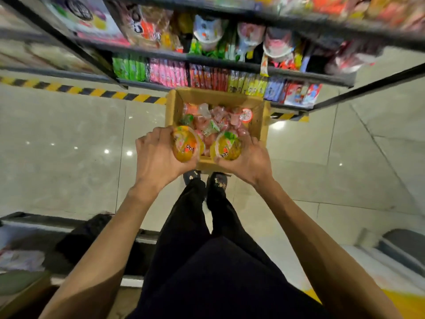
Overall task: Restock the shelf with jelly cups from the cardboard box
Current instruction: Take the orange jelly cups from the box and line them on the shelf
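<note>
The left hand (161, 155) grasps a yellow jelly cup, the left cup (187, 145), from its outer side. The fingers curl over the far wall and the thumb hooks under the near edge, so the cup lies against the palm with its printed lid turned up and inward. Just beside it, with a narrow gap between, sits the right cup (227, 146). The right hand (248, 160) clasps it in mirror fashion, fingers over the far side and thumb beneath. Both cups hang above the near edge of the box (170, 107), which stands on the floor before the shelf (207, 59) with more cups loose inside.

These cups are probably light, with thin, smooth plastic walls that dent under a hard squeeze and a film lid that could puncture. The best hold is round the wall below the rim, with moderate pressure. Whether any fingertip presses on a lid is unclear through the blur.
</note>
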